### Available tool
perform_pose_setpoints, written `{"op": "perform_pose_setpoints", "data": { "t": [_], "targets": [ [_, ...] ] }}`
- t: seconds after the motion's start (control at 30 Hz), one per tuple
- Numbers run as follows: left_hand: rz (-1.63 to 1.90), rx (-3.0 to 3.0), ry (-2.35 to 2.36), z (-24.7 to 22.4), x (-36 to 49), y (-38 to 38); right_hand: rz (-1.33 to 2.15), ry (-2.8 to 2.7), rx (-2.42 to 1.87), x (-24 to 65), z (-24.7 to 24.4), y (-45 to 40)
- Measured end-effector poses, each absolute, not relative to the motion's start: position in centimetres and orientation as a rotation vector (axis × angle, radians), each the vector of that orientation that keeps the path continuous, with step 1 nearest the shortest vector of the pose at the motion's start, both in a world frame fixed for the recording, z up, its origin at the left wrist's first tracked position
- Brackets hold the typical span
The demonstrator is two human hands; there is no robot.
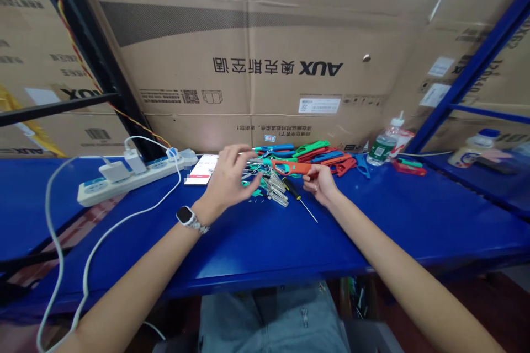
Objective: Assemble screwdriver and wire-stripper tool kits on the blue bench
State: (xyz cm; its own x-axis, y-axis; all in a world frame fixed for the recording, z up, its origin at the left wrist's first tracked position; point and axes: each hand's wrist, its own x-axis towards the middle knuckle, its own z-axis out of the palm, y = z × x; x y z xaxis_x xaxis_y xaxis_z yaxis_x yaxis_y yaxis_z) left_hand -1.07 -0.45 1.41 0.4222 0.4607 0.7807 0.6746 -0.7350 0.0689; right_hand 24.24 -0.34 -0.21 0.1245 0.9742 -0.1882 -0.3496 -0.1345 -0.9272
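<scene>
My right hand (321,185) pinches the end of an orange long-reach lighter (292,167) with a teal collar, held level above the blue table (351,226). My left hand (232,174), wearing a watch, hovers at the lighter's other end with fingers curved and apart. Whether it touches the lighter's tip I cannot tell. Below the lighter lie several clear and silvery narrow parts (278,190) among small green pieces (254,188). A black and yellow screwdriver (293,190) rests beside them, its shaft toward me. Behind is a pile of red, green and blue lighter bodies (327,155).
A white power strip (132,179) with plugged-in chargers and a trailing white cable (136,212) occupies the left. A phone or tablet (201,171) lies beside my left hand. A clear bottle (380,146) stands right of the pile. Cardboard (273,22) walls the back.
</scene>
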Motion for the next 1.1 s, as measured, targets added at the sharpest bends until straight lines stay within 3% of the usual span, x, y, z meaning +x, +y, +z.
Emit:
{"op": "perform_pose_setpoints", "data": {
  "t": [0.17, 0.3, 0.4, 0.53, 0.63, 1.1],
  "targets": [
    [-0.722, -2.626, -0.896, 0.5, -0.3, -2.7, 1.528, -0.904, -1.125, 20.7, -0.4, -2.9],
    [-0.610, -2.715, -0.953, -0.4, -1.4, -2.8, 1.550, -1.120, -1.161, 20.5, -0.2, -4.2],
    [-0.576, -2.793, -0.974, -0.5, -2.7, -3.1, 1.322, -1.341, -1.344, 22.2, -0.2, -4.1],
    [-0.491, -2.876, -0.988, -0.9, -3.6, -3.6, 0.673, -1.620, -1.731, 24.1, -0.7, -3.2],
    [-0.406, -2.893, -1.044, -1.5, -3.3, -3.5, 0.376, -1.819, -1.925, 24.2, -1.3, -2.6],
    [-0.469, -2.977, -0.850, -1.5, -2.1, -3.1, 0.081, -2.147, -1.999, 23.6, -1.6, -2.2]
  ]
}}
